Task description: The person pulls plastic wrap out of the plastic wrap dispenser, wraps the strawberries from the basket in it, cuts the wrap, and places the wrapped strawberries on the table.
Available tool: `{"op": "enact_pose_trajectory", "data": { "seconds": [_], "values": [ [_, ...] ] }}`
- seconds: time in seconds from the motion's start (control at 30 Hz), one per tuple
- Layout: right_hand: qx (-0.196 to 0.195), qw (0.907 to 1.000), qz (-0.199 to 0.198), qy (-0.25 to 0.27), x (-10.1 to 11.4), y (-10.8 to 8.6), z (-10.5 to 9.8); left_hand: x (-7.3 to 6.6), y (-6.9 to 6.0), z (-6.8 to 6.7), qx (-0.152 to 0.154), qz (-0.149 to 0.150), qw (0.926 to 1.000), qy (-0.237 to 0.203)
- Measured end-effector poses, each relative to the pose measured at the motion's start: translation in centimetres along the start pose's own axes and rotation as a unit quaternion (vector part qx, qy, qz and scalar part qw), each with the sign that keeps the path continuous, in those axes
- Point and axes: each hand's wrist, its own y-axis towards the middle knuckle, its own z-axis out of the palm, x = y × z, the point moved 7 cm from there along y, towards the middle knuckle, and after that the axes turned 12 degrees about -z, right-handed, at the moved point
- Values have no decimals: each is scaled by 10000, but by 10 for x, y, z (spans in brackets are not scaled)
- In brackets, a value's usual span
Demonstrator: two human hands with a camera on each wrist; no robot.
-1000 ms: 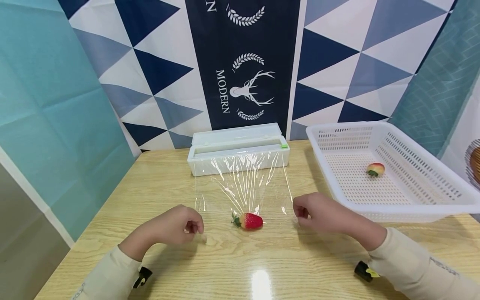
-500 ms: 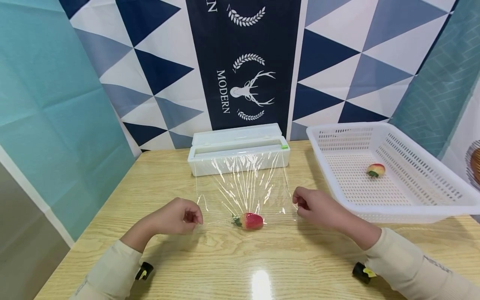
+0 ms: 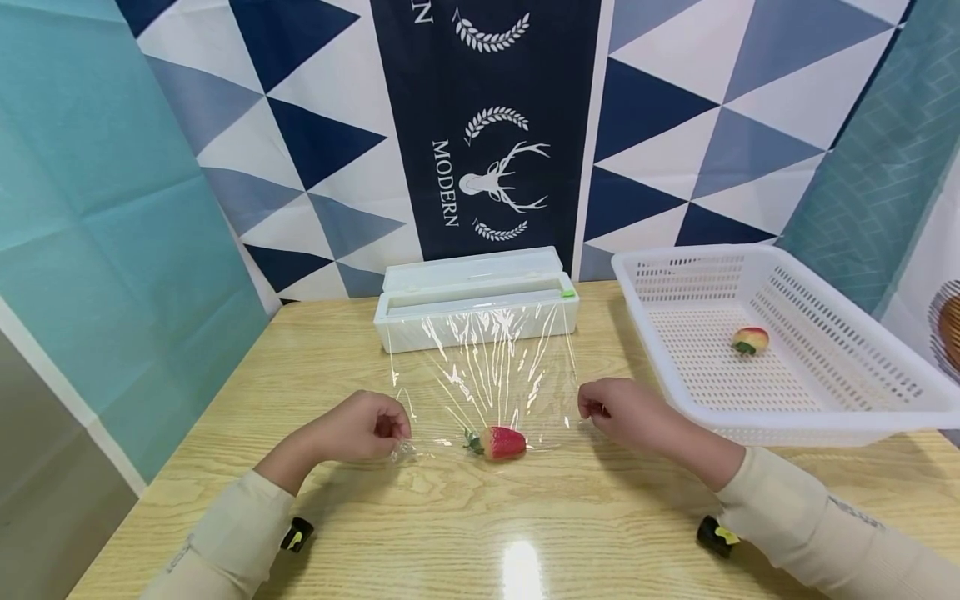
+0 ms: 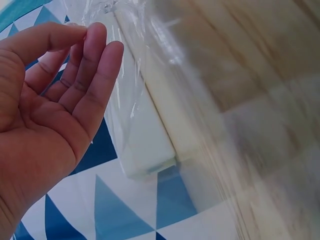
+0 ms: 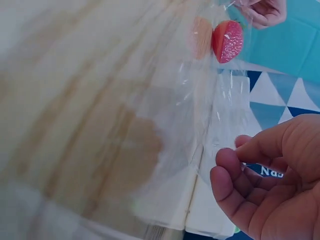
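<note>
A sheet of clear plastic wrap [image 3: 480, 375] stretches from a white wrap dispenser box [image 3: 480, 329] toward the front of the table. My left hand [image 3: 365, 427] pinches its left front corner between thumb and fingertips, as the left wrist view also shows. At the right front corner, my right hand [image 3: 626, 412] pinches the film the same way. Between the hands a red strawberry [image 3: 504, 442], pale near its green leaves, lies on its side, leaves to the left. The film's front edge reaches it and partly covers it. In the right wrist view the strawberry [image 5: 228, 42] shows beside the film.
To the right stands a white perforated basket [image 3: 810, 417] with another strawberry [image 3: 751, 340] in it. The box's lid [image 3: 472, 267] is raised, and a green slider [image 3: 567, 293] sits at its right end. A patterned cloth wall rises behind the wooden table [image 3: 465, 533].
Both hands have shifted slightly: the left has risen a little, the right has drawn a bit inward. The film's front edge now lies closer over the strawberry, which stays in place.
</note>
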Motion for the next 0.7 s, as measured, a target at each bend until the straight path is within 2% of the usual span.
{"op": "enact_pose_trajectory", "data": {
  "seconds": [0.3, 0.7],
  "values": [
    [544, 9984, 166, -42, -3, 1, 10, 7, 5, 3, 48, -59, 9994, 325],
    [831, 9960, -265, -189, 2, 5, 18, 6, 15, 15, 210, -16, 9955, 926]
  ]
}}
